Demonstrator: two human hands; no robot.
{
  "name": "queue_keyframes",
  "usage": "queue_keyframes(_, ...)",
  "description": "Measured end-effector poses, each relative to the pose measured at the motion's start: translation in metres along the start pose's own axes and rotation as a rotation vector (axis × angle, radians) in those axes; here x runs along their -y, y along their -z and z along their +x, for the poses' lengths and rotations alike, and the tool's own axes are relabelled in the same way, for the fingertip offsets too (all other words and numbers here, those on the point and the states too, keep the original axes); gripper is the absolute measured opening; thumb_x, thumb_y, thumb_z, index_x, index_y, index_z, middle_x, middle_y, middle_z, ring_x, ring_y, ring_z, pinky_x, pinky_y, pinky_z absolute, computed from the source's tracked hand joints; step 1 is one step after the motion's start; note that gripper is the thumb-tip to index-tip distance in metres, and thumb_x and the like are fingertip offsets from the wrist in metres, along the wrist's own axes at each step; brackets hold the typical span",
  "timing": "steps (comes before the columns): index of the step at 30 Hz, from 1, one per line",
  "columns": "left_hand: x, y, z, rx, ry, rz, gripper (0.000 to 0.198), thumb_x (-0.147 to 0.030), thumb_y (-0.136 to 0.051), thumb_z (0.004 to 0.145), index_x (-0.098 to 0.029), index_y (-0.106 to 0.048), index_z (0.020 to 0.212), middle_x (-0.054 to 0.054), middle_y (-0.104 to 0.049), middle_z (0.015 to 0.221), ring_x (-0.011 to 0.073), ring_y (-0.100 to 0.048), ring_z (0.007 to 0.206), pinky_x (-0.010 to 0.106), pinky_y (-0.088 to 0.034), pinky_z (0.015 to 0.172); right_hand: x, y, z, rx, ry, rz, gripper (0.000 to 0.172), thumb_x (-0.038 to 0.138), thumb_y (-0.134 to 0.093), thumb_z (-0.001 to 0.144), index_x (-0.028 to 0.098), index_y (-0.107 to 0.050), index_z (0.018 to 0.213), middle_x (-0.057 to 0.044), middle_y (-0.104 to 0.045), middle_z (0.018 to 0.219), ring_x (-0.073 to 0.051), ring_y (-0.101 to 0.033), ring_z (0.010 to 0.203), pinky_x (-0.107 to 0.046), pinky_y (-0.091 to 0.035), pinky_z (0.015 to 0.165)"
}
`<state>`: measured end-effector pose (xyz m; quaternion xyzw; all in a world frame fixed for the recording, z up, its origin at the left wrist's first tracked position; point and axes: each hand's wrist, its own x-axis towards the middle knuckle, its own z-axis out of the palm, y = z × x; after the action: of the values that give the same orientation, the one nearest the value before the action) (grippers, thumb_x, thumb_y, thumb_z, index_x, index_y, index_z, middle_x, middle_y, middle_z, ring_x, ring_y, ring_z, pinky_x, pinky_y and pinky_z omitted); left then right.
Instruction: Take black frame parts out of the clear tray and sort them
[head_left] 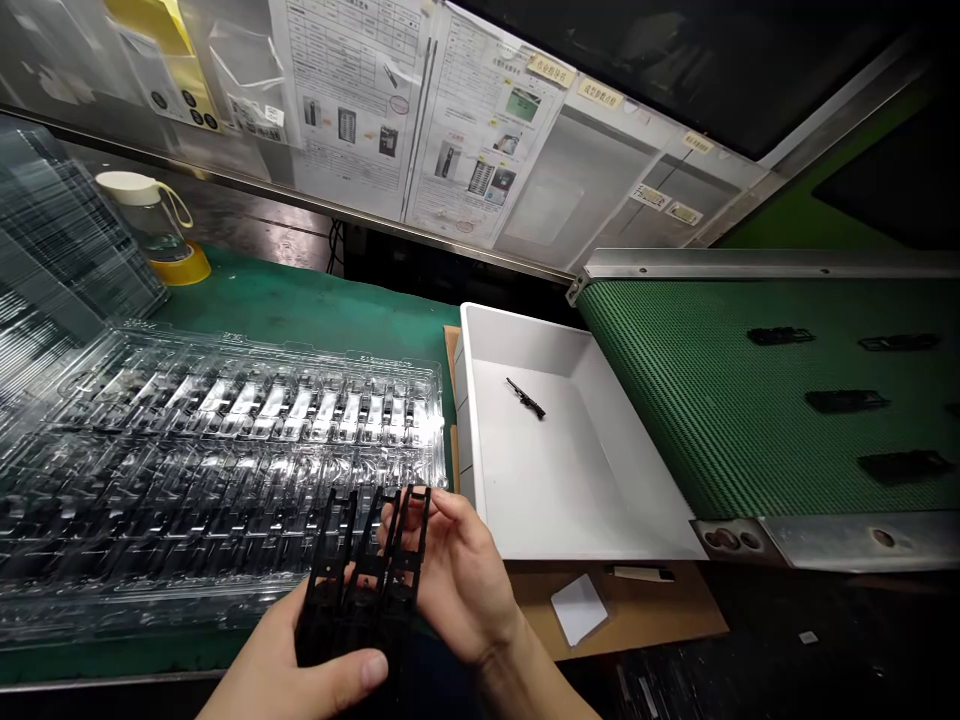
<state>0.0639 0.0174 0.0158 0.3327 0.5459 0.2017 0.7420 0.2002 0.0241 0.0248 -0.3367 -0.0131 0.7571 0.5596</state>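
White bin (480,340), water bottle (154,220)

The frames (367,570) in both hands are matt black plastic. The tray (217,450) is clear, glossy plastic that throws back the light. The bin (600,520) is smooth white plastic, the belt (690,400) ribbed green with brushed metal rails (765,262). The table (300,300) wears a matt green mat; brown cardboard (675,610) lies under the bin.

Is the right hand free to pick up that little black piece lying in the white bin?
Probably not right away: the right hand is busy gripping black frames together with the left hand. The small black piece lies uncovered in the open white bin, nothing blocking it.
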Motion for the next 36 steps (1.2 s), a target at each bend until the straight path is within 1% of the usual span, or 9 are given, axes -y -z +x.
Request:
queue_keyframes(3, -0.001, -0.001, 0.001, -0.048, -0.087, 0.144, 0.039, -0.034, -0.07, 0.041, -0.019, -0.059, 0.075, 0.005, -0.063, 0.075, 0.0271, -0.053, 0.074, 0.035, -0.039, 0.075, -0.002, -0.005, -0.003, -0.005, 0.085, -0.065, 0.009, 0.017, -0.043, 0.07, 0.016, -0.051, 0.066, 0.0, -0.056, 0.066, -0.011, -0.05, 0.059, -0.023, -0.039, 0.059)
queue_keyframes(5, -0.003, -0.002, 0.001, -0.078, -0.124, 0.18, 0.038, -0.035, -0.07, 0.041, -0.02, -0.059, 0.073, 0.003, -0.063, 0.073, 0.0266, -0.053, 0.075, 0.031, -0.04, 0.071, -0.004, -0.008, -0.004, -0.043, 0.12, -0.085, 0.009, 0.014, -0.042, 0.07, 0.016, -0.048, 0.063, 0.001, -0.055, 0.064, -0.01, -0.049, 0.057, -0.022, -0.04, 0.057)
queue_keyframes(8, -0.003, -0.004, 0.001, -0.112, -0.142, 0.221, 0.037, -0.034, -0.07, 0.04, -0.02, -0.059, 0.073, 0.004, -0.063, 0.075, 0.0281, -0.053, 0.078, 0.03, -0.041, 0.07, -0.007, -0.011, -0.005, -0.119, 0.15, -0.088, 0.009, 0.015, -0.045, 0.068, 0.016, -0.046, 0.06, 0.001, -0.054, 0.061, -0.009, -0.048, 0.055, -0.021, -0.04, 0.055)
queue_keyframes(12, -0.001, -0.003, 0.003, -0.111, -0.125, 0.218, 0.039, -0.033, -0.071, 0.041, -0.02, -0.059, 0.076, 0.004, -0.063, 0.077, 0.0287, -0.053, 0.079, 0.032, -0.041, 0.072, -0.009, -0.013, -0.005, -0.175, 0.127, -0.061, 0.009, 0.017, -0.049, 0.065, 0.016, -0.046, 0.058, 0.001, -0.052, 0.059, -0.009, -0.047, 0.054, -0.022, -0.04, 0.055)
queue_keyframes(20, 0.002, -0.003, 0.003, -0.113, -0.13, 0.236, 0.04, -0.033, -0.07, 0.041, -0.021, -0.058, 0.077, 0.004, -0.063, 0.079, 0.0286, -0.053, 0.081, 0.033, -0.039, 0.075, -0.006, -0.013, -0.005, -0.122, 0.059, -0.032, 0.009, 0.018, -0.049, 0.065, 0.014, -0.05, 0.057, 0.001, -0.052, 0.057, -0.009, -0.046, 0.052, -0.025, -0.041, 0.058)
queue_keyframes(26, 0.003, -0.001, 0.005, -0.091, -0.154, 0.213, 0.041, -0.035, -0.071, 0.041, -0.02, -0.059, 0.076, 0.004, -0.063, 0.079, 0.0277, -0.053, 0.08, 0.031, -0.04, 0.072, -0.007, -0.012, -0.005, -0.129, 0.062, -0.049, 0.009, 0.008, -0.043, 0.062, 0.013, -0.05, 0.058, 0.0, -0.051, 0.057, -0.008, -0.045, 0.05, -0.024, -0.041, 0.057)
queue_keyframes(29, 0.003, 0.001, 0.004, -0.01, -0.107, 0.129, 0.039, -0.034, -0.071, 0.042, -0.02, -0.06, 0.077, 0.004, -0.062, 0.08, 0.0274, -0.053, 0.08, 0.032, -0.04, 0.074, -0.008, -0.012, -0.006, -0.121, 0.065, -0.056, 0.01, 0.008, -0.043, 0.063, 0.014, -0.05, 0.06, 0.0, -0.052, 0.058, -0.008, -0.045, 0.05, -0.024, -0.041, 0.056)
queue_keyframes(32, 0.003, 0.001, 0.002, 0.096, 0.028, -0.068, 0.041, -0.031, -0.071, 0.044, -0.021, -0.058, 0.082, 0.005, -0.062, 0.085, 0.0292, -0.051, 0.086, 0.04, -0.035, 0.082, -0.008, -0.012, -0.008, -0.116, 0.075, -0.072, 0.01, 0.008, -0.043, 0.065, 0.014, -0.051, 0.065, 0.0, -0.052, 0.059, -0.009, -0.047, 0.052, -0.023, -0.041, 0.055)
queue_keyframes(36, 0.003, 0.001, -0.002, 0.119, 0.098, -0.216, 0.043, -0.028, -0.072, 0.043, -0.021, -0.057, 0.082, 0.006, -0.059, 0.094, 0.0289, -0.049, 0.091, 0.044, -0.025, 0.09, -0.006, -0.015, -0.01, -0.11, 0.082, -0.079, 0.011, 0.007, -0.042, 0.067, 0.014, -0.05, 0.068, 0.0, -0.052, 0.059, -0.009, -0.048, 0.054, -0.022, -0.04, 0.054)
